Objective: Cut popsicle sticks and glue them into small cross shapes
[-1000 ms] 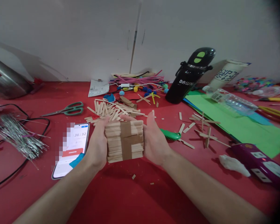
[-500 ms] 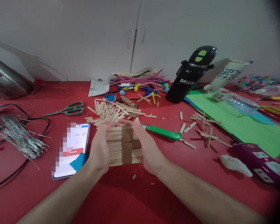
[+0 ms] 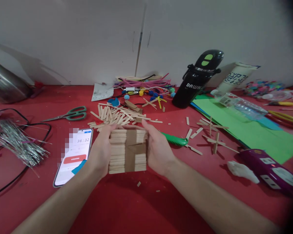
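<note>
Between my two hands is a thick bundle of wooden craft sticks (image 3: pixel 117 151), wrapped round the middle by a brown paper band (image 3: pixel 131 152). My left hand (image 3: pixel 101 152) grips its left end and my right hand (image 3: pixel 160 149) its right end. Both thumbs lie near the top edge; the other fingers are mostly hidden behind the bundle. Just beyond it lies a heap of loose craft sticks (image 3: pixel 112 113). A green utility knife (image 3: pixel 175 139) lies to the right, its left end hidden by my right hand.
On the red table (image 3: pixel 127 208), a phone (image 3: pixel 74 159), green-handled scissors (image 3: pixel 75 113) and a bunch of silvery stems (image 3: pixel 19 143) lie left. At right are a black bottle (image 3: pixel 189 86), green sheets (image 3: pixel 254 130), crossed sticks (image 3: pixel 216 142) and a purple power strip (image 3: pixel 271 169).
The bundle has turned slightly and its banded side is more plainly visible. My right hand has shifted its grip on the right end, with its fingers farther back.
</note>
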The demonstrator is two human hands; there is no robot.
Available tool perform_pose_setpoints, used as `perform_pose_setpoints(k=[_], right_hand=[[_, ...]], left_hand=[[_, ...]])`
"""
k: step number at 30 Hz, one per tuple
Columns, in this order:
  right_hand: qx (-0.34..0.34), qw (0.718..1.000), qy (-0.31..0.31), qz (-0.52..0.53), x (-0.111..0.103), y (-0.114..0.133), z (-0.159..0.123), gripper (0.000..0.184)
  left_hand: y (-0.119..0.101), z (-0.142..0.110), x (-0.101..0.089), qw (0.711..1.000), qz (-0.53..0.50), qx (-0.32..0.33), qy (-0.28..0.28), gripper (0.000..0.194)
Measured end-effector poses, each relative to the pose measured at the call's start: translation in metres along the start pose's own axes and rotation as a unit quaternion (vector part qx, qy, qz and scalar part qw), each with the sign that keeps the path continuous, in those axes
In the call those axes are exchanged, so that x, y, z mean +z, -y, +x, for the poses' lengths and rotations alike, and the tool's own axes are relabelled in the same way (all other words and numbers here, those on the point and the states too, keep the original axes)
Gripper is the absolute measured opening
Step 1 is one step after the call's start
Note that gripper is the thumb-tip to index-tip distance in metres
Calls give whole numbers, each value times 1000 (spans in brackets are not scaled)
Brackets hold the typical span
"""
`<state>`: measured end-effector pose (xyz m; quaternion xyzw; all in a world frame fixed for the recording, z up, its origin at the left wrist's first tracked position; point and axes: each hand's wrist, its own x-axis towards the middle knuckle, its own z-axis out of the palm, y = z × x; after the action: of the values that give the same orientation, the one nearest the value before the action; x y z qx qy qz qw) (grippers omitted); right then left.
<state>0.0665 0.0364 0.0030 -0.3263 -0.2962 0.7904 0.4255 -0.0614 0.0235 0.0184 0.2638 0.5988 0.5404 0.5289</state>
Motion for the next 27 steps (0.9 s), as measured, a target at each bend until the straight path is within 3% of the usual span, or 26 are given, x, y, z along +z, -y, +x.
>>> perform_pose_setpoints(k=[3,6,11,17,21,27], right_hand=[[-21,999,-25,2,0,0,1,26],[-28,999,-37,-1,-1,0,0,27],[-33,998,-49,-10,-5,-2,0,34],[-62,994,-42,-75,-4,-7,0,39],[-89,989,-34,-115,-4,-6,-2,44],[-107,985,14,-135,0,-8,-5,23]], left_hand=[[3,-1,1,999,32,26,30,27],[6,-1,1,997,50,46,43,28],[8,1,1,995,67,-9,71,25],[0,-4,0,992,3,-28,127,11],[-3,-7,-1,986,-29,-37,158,28],[-2,-10,2,978,-51,-78,185,48]])
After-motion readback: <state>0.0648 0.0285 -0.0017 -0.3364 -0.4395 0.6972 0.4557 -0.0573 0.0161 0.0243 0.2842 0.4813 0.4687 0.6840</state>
